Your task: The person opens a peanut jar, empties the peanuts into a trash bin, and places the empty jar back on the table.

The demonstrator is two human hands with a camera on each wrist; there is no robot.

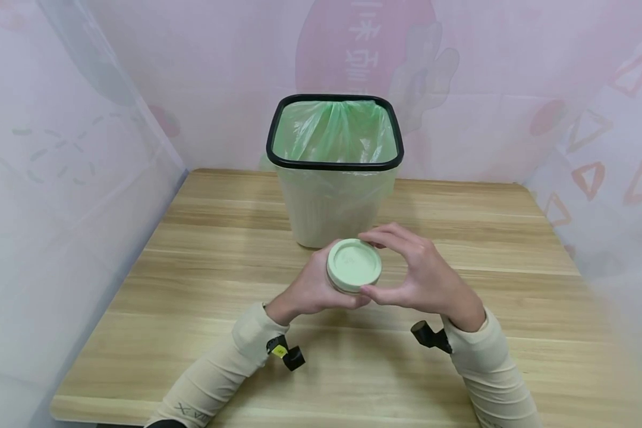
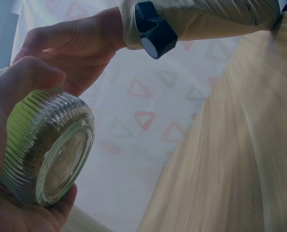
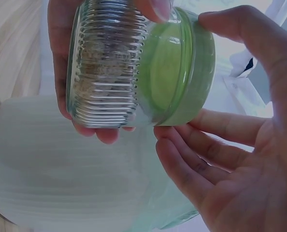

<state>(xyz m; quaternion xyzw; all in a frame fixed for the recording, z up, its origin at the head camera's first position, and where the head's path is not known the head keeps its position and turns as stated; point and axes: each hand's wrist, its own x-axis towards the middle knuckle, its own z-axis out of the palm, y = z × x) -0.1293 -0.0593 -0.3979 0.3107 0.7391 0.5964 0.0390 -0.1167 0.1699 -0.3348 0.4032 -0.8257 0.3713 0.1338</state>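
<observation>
One ribbed glass jar (image 3: 105, 72), above the tabletop (image 1: 192, 285), inside its edges: left hand (image 1: 317, 285) wrapped round it, right hand (image 1: 424, 274) pinching green lid (image 1: 355, 264); best kept upright, grip even.

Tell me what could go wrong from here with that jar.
The ribbed glass jar could slip and drop to the table, as only the left hand grips its body. If the green lid gives suddenly under the right hand, the jar may jerk and anything inside could spill.

We record a wood-grain table (image 1: 192, 297). On it we note one bin (image 1: 331, 205), upright, toward the table's back edge.
</observation>
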